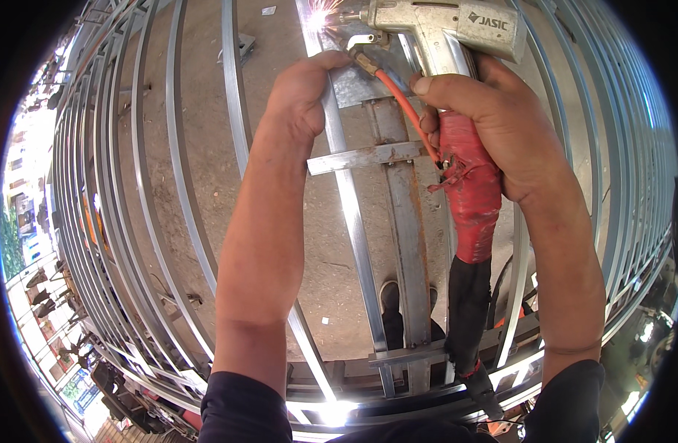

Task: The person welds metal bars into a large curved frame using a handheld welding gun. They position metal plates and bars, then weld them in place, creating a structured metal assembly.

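Left of the welding gun [441, 44], parallel silver bars [172, 81] stand over the floor. Nearer the gun, the left hand [298, 88] lies against a metal tube [351, 214]; its fingers are mostly hidden, so their grip cannot be told. Sparks [322, 21] burst at the gun's tip. Below the gun's body slants an orange hose [403, 103]. The right hand's [512, 122] fingers clasp the gun's handle.

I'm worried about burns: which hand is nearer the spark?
Left. The left hand is just below the spark, at the metal bar; the right hand grips the welding gun farther right.
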Demonstrator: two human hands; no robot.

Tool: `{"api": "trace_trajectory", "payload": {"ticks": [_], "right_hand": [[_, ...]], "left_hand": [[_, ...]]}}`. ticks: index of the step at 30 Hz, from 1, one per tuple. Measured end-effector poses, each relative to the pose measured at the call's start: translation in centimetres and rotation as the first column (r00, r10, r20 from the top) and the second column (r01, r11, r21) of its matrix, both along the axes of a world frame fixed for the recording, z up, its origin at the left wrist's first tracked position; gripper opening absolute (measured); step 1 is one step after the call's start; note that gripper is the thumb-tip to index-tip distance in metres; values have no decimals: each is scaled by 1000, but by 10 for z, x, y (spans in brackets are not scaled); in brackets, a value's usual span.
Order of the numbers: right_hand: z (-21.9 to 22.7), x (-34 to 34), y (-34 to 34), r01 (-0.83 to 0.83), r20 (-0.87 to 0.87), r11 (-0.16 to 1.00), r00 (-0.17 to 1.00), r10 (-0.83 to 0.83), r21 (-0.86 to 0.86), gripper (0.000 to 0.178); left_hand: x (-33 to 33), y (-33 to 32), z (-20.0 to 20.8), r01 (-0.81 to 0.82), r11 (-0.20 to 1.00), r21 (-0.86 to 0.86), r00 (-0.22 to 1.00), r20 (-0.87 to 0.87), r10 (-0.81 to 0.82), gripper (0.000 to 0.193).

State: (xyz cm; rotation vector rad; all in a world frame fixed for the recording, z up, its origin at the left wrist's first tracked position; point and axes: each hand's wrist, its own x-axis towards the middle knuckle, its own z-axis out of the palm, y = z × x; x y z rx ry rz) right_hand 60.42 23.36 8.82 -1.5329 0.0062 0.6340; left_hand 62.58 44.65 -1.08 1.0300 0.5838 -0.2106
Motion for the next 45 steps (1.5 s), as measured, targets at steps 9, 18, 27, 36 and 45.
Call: {"api": "trace_trajectory", "payload": {"ticks": [9, 18, 27, 36, 45], "right_hand": [[33, 0, -25, 105, 188, 993, 978, -94, -49, 44], [83, -7, -24, 227, 317, 950, 936, -152, -213, 41], [61, -19, 27, 258, 393, 867, 916, -79, -427, 39], [37, -25, 50, 255, 409, 792, 912, -7, -555, 39], [28, -30, 62, 284, 452, 759, 892, 16, -586, 41]], "left_hand": [[7, 11, -20, -39, 999, 27, 999, 1, 39, 32], [3, 10, -13, -18, 997, 80, 1000, 19, 16, 30], [8, 8, -16, -50, 998, 34, 999, -13, 51, 32], [4, 8, -10, 4, 982, 190, 1000, -19, 0, 37], [12, 7, -14, 36, 958, 285, 997, -75, -15, 37]]}}
